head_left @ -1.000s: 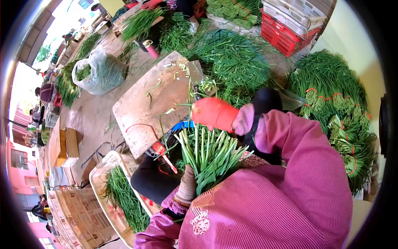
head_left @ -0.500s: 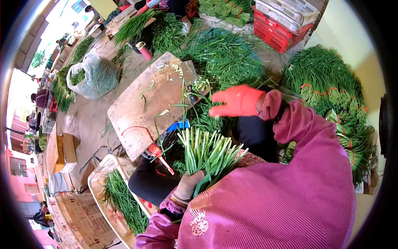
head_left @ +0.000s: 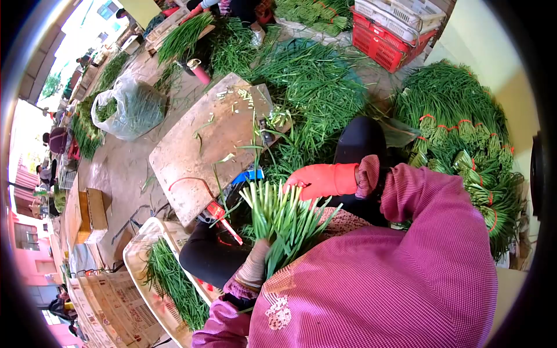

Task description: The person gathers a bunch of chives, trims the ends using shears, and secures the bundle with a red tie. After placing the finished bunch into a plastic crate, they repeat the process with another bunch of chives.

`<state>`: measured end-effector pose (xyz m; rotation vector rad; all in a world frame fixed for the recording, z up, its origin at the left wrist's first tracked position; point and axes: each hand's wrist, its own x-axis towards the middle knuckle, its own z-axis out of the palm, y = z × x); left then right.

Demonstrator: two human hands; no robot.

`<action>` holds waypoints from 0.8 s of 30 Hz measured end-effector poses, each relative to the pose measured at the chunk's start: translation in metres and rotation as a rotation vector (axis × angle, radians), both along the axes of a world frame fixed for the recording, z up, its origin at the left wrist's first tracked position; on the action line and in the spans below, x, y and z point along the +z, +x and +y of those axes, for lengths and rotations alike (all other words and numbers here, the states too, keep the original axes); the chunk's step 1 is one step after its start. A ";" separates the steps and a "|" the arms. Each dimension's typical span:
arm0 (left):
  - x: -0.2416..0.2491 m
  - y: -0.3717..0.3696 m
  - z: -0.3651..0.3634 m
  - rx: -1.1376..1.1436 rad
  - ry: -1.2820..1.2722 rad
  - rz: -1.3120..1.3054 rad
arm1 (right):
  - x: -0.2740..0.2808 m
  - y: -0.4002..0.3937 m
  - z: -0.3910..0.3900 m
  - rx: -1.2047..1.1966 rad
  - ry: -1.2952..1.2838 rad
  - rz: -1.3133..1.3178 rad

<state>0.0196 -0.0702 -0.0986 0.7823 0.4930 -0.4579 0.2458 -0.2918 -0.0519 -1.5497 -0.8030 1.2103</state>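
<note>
My left hand (head_left: 254, 264), in a pale greyish glove, is closed round a thick bunch of garlic chives (head_left: 284, 223) held against my lap. Pale stalk ends point up and away from me, green leaves hang below. My right hand (head_left: 322, 181), in an orange-red glove, is at the stalk ends on the bunch's right side. Its fingers are curled in and seem to pinch some stalks; the fingertips are partly hidden. Beyond the bunch lies a worn board (head_left: 203, 139) with cut stalk bits on it. A red-and-white strip-like item (head_left: 223, 221) hangs at its near edge.
Loose chives (head_left: 313, 93) are heaped past the board. Tied bundles (head_left: 458, 127) with red bands pile up at right. Red crates (head_left: 380, 46) stand behind. A white basket (head_left: 165, 290) of chives is at lower left, a plastic bag (head_left: 130, 107) beyond. Another person (head_left: 238, 11) sits at top.
My right hand has come down and left from above the bunch to its stalk ends, its spread fingers now curled. My left hand still holds the bunch, shifted slightly left.
</note>
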 end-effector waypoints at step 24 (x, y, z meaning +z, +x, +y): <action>0.013 -0.002 -0.016 0.237 0.177 0.155 | 0.019 -0.027 0.020 0.074 -0.119 -0.827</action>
